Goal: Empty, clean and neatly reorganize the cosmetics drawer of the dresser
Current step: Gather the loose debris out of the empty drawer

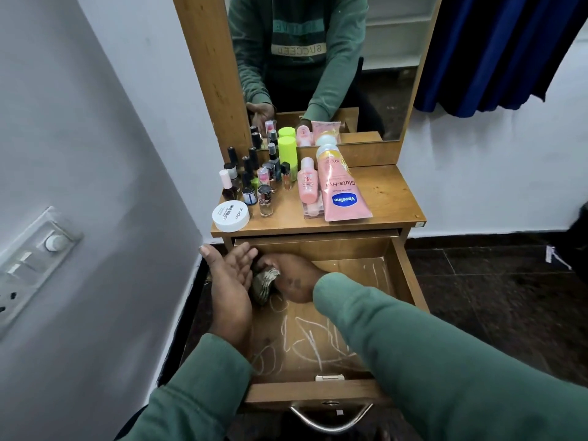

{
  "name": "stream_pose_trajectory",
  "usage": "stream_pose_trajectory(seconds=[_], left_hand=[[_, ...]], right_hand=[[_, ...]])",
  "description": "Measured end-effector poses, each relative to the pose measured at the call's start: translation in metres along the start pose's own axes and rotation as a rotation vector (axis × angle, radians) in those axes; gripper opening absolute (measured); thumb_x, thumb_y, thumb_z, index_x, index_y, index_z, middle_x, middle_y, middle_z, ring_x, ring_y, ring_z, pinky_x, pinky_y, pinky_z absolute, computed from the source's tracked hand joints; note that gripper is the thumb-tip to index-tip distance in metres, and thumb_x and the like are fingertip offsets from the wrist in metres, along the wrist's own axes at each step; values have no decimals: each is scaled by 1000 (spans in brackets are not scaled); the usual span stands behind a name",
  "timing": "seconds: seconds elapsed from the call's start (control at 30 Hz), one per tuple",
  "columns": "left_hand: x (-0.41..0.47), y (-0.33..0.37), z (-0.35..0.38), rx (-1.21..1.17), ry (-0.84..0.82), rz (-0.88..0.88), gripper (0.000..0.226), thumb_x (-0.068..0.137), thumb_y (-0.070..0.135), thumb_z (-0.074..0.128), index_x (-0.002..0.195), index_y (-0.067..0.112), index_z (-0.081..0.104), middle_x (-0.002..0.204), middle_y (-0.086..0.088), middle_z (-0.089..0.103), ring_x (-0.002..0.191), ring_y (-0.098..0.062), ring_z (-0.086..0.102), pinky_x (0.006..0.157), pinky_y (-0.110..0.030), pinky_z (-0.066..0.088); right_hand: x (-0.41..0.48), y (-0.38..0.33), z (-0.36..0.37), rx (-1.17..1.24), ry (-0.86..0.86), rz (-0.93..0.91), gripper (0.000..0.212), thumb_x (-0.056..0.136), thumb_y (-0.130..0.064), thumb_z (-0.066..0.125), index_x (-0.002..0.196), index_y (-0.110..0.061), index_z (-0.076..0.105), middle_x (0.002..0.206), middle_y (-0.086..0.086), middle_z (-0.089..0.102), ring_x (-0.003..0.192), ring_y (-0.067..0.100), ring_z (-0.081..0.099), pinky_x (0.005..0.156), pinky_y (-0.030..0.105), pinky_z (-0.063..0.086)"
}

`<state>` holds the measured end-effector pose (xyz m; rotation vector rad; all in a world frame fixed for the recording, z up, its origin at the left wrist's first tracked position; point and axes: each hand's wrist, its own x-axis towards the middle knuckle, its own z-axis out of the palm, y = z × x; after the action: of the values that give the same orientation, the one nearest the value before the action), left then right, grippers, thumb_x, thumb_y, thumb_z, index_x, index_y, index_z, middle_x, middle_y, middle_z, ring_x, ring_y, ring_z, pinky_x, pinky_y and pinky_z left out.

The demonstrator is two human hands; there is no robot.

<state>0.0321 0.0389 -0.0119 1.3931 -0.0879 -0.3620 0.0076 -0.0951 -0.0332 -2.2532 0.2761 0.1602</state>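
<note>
Head view: the drawer (409, 275) is sitting open across the lower middle of the frame, emptied, its floor showing white streaks (305, 342). Your right hand (294, 283) is reaching into the far left corner, near the centre of the frame, fingers curled round a crumpled cloth (265, 281) and pressing it down. Your left hand (229, 276) is just beside it at the drawer's left wall, fingers straight and together, palm turned toward the cloth, gripping nothing; whether it is touching the wall I cannot tell.

You appear to be wiping, and the job looks only partly done, since the streaks toward the lower middle are waiting. Be working the cloth flat, in overlapping passes from the back corner toward the handle (331, 420), and be pushing into the corners where dirt is likely gathering. If the left palm is serving as a stop for sweepings, be holding it tight against the wall.

Above the drawer, on the dresser top (389, 198), small bottles (248, 190) are standing clustered at the left, a white jar (230, 216) is sitting at the front left edge, and a pink tube (342, 192) is lying right of centre. The jar is close to the edge, so be watching your sleeve.
</note>
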Motion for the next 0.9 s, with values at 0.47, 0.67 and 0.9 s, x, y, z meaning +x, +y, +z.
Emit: stream_pose_trajectory(seconds=[0.47, 0.67, 0.9], left_hand=[[-4, 5, -4, -114, 29, -39, 101, 95, 75, -6, 130, 13, 65, 120, -9, 74, 124, -19, 63, 120, -39, 36], [-7, 6, -5, -103, 22, -47, 103, 93, 77, -4, 135, 12, 64, 119, -8, 75, 125, -20, 62, 122, -43, 35], [-5, 5, -6, -129, 26, -56, 103, 95, 74, -6, 133, 10, 65, 118, -11, 75, 120, -20, 64, 117, -37, 39]], right_hand=[[-25, 7, -12, -228, -113, -9, 47, 83, 15, 55, 104, -17, 81, 118, 7, 75, 112, 29, 68, 100, 41, 55], [-43, 27, -44, -276, 62, 122, 51, 91, 10, 51, 106, -30, 80, 135, 3, 69, 120, 25, 64, 103, 36, 52], [2, 3, -2, -269, 59, 99, 38, 90, -22, 69, 125, -36, 70, 136, -5, 67, 123, 26, 63, 107, 37, 50]])
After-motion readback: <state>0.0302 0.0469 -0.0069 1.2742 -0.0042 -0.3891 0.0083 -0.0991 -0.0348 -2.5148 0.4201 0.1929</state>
